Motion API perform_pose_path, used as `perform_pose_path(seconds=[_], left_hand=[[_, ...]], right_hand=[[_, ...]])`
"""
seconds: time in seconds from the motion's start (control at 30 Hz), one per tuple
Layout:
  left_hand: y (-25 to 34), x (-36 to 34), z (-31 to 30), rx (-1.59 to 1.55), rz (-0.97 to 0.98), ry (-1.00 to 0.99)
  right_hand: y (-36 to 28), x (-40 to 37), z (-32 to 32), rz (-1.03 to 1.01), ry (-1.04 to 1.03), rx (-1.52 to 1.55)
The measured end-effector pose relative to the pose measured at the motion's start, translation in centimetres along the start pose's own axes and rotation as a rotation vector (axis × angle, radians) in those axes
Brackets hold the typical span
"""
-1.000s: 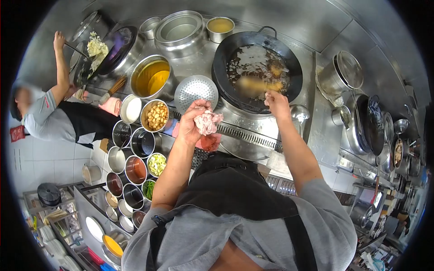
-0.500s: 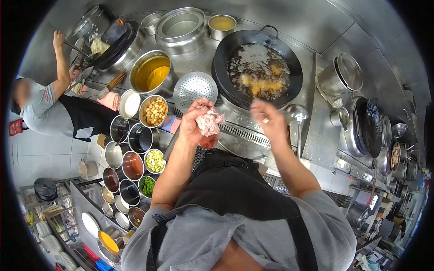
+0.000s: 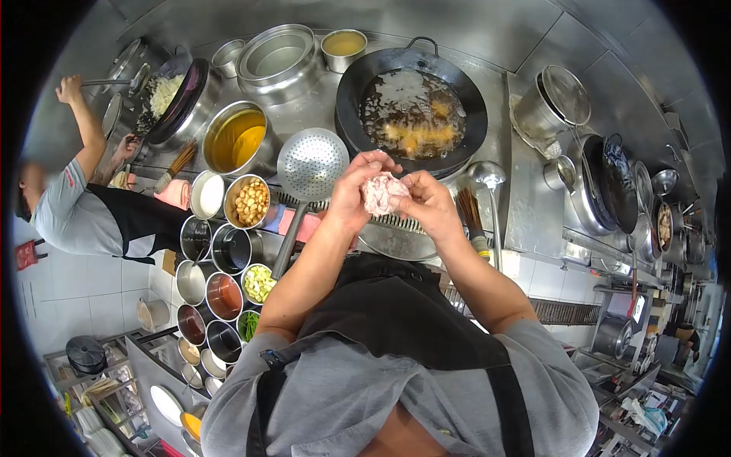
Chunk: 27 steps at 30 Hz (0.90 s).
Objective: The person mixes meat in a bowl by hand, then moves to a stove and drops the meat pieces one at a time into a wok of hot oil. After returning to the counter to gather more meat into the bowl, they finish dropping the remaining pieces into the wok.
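My left hand (image 3: 356,190) is wrapped round the left side of a lump of pale pink raw meat (image 3: 383,193). From the other side, the fingers of my right hand (image 3: 429,199) pinch the same lump, so both hands meet on it in front of the black apron. Just beyond them is a large black wok (image 3: 476,114) of bubbling dark oil, with golden pieces (image 3: 415,139) frying near its closer side. A perforated steel skimmer (image 3: 312,164) rests left of the wok, its handle running down beside my left forearm.
A ladle (image 3: 487,175) and a bamboo brush (image 3: 470,213) lie right of my hands. Left stand a pot of yellow oil (image 3: 237,139), a bowl of round tan pieces (image 3: 250,202) and several sauce pots. A co-worker (image 3: 76,199) tosses food at another wok at far left.
My right hand has come from near the wok's edge to the meat in my left hand. The view has shifted, and the co-worker's wok is now tilted with its food gathered at the left.
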State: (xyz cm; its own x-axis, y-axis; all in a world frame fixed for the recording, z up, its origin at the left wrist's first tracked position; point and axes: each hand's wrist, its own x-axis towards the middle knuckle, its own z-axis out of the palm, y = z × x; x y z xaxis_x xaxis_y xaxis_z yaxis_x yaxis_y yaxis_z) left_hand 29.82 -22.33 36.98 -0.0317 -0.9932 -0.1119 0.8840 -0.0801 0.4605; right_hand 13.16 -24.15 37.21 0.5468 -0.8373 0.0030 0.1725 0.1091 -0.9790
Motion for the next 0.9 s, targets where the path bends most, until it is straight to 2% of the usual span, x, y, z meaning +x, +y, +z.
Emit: perform_pose_path(seconds=[0.07,0.13,0.2,0.27,0.33,0.4,0.47,0.5,0.63,0.7,0.73,0.83,0.9], left_hand=[[0.1,-0.3,-0.2,0.188,-0.062,0.032],[0.5,-0.9,-0.4,0.203,-0.085,0.028],[1.2,-1.7,0.2,0.343,-0.146,0.018],[1.1,-1.7,-0.2,0.38,-0.108,0.052],[1.5,-1.4,-0.7,0.523,-0.031,0.067],[1.9,-1.2,-0.9,0.559,-0.02,0.079],[2.3,-1.3,-1.0,0.637,-0.013,0.094],[2.3,-1.3,-0.9,0.638,-0.011,0.094],[2.6,-1.3,-0.4,0.629,0.014,0.129],[2.6,-1.2,-0.4,0.597,0.005,0.136],[2.6,-1.1,-0.5,0.596,0.003,0.135],[3.1,-0.9,-0.4,0.549,0.015,0.146],[3.9,-1.1,-0.5,0.484,0.004,0.104]], right_hand=[[-0.1,0.5,0.1,-0.013,0.071,0.031],[-0.5,1.0,0.2,-0.005,0.117,0.021],[-0.7,1.3,-0.3,0.096,0.139,-0.145],[-0.7,1.5,-0.3,0.13,0.09,-0.14],[-1.2,1.5,0.0,0.052,0.033,-0.104],[-1.8,1.6,0.0,0.1,-0.022,-0.117],[-1.7,1.8,0.4,0.045,-0.084,-0.276],[-0.9,2.1,0.3,-0.018,-0.058,-0.395],[-0.5,2.4,0.1,-0.021,-0.02,-0.387],[-1.2,2.3,-0.1,0.178,0.004,-0.117],[-1.1,2.4,-0.4,0.178,0.003,-0.118],[0.1,2.5,-2.1,0.156,0.078,0.19],[-0.7,2.2,-2.2,0.145,0.075,0.109]])
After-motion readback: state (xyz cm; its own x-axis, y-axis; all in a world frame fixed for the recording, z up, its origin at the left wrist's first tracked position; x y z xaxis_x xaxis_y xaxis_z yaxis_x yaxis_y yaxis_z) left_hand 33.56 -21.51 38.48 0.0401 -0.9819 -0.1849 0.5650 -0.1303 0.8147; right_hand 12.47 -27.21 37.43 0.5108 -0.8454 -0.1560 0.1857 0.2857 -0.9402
